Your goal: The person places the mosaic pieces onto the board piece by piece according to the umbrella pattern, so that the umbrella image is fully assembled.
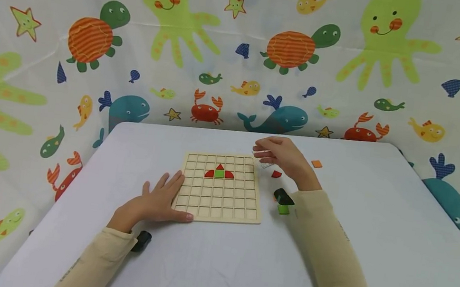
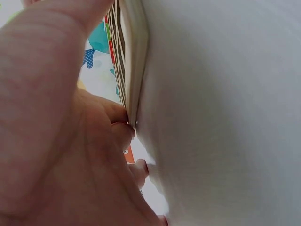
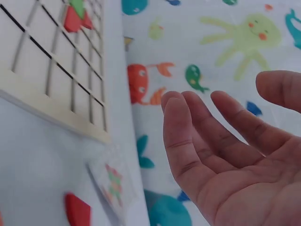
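1. My left hand (image 1: 158, 204), fingers spread, touches the left and near edges of the grid board (image 1: 219, 199) on the bench (image 1: 377, 204).
2. On the board, a red triangle (image 1: 220, 167) sits beyond a green square (image 1: 219, 174) flanked by two red pieces (image 1: 209, 174).
3. My right hand (image 1: 282, 154), fingers loosely bent, holds nothing near the board's far right corner; a loose red piece (image 1: 276, 174) lies nearby.

Your grid board (image 1: 223, 200) is matt, pale wood; the loose red piece (image 1: 276, 174), smooth-faced; the table covering (image 1: 408, 232), matt white cloth; the backdrop (image 1: 243, 73), lightly creased printed fabric; your right sleeve (image 1: 325, 241), matt cloth.
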Available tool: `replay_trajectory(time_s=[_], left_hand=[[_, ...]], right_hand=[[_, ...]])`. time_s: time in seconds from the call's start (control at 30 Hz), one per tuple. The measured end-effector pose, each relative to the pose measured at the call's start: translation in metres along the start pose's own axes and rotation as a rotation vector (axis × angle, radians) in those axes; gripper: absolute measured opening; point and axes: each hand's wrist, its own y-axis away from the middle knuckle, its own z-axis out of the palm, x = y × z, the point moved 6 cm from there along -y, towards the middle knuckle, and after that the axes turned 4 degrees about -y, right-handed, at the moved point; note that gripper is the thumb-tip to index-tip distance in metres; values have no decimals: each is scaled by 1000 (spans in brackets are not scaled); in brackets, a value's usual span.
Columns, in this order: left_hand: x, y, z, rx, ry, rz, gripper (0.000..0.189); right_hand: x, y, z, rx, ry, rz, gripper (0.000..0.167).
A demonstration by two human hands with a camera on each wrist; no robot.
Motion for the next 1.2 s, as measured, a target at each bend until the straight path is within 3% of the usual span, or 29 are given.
replay_trajectory(time_s=[0.3, 0.53, 0.7, 0.9, 1.2], left_hand=[[-3, -2, 1, 0, 1, 0, 133], [-1, 0, 0, 8, 4, 14, 132], [1, 1, 0, 6, -2, 15, 132], [0, 1, 0, 6, 13, 23, 131], [0, 2, -1, 4, 5, 13, 132]], right_hand=[[-9, 20, -67, 108, -48, -88, 49], [-6, 44, -113, 255, -73, -76, 51], [2, 55, -135, 307, -79, -60, 51], [12, 55, -141, 290, -6, -26, 50], [8, 40, -113, 134, 170, -48, 53]])
